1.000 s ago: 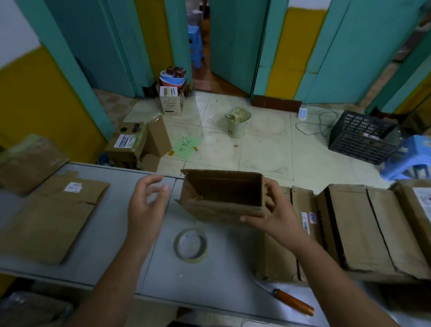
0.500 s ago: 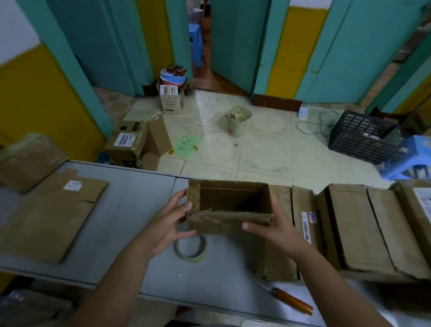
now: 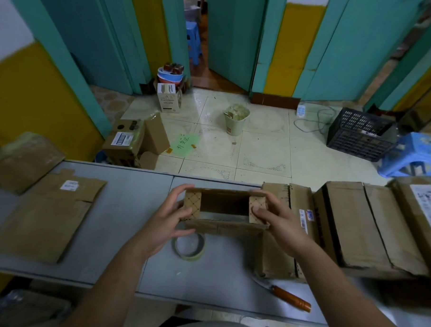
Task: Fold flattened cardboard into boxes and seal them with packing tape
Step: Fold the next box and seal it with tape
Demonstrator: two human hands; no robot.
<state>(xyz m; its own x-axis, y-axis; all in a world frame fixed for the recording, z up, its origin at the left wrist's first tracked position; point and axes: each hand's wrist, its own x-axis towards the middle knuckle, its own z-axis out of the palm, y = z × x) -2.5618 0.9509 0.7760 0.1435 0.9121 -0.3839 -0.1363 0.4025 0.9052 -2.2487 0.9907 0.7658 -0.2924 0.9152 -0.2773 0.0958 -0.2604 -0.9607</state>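
Observation:
A small brown cardboard box [image 3: 223,205] stands open-topped on the grey table [image 3: 127,206], in the middle of the view. Its two short end flaps are folded inward. My left hand [image 3: 167,219] grips the box's left end, thumb on the near side and fingers over the left flap. My right hand [image 3: 278,217] grips the right end and presses the right flap down. A roll of clear packing tape [image 3: 189,246] lies flat on the table just in front of the box, under my left hand.
Flattened cardboard [image 3: 46,217] lies at the table's left. Several closed brown boxes [image 3: 360,226] line the right side. A knife with an orange handle [image 3: 287,297] lies near the front edge. Beyond the table, the tiled floor holds boxes, a bucket [image 3: 236,120], a black crate [image 3: 358,132] and a blue stool [image 3: 411,154].
My left hand came from the air to the box's left end. Both end flaps, earlier upright, have been folded inward. The box has turned its opening up.

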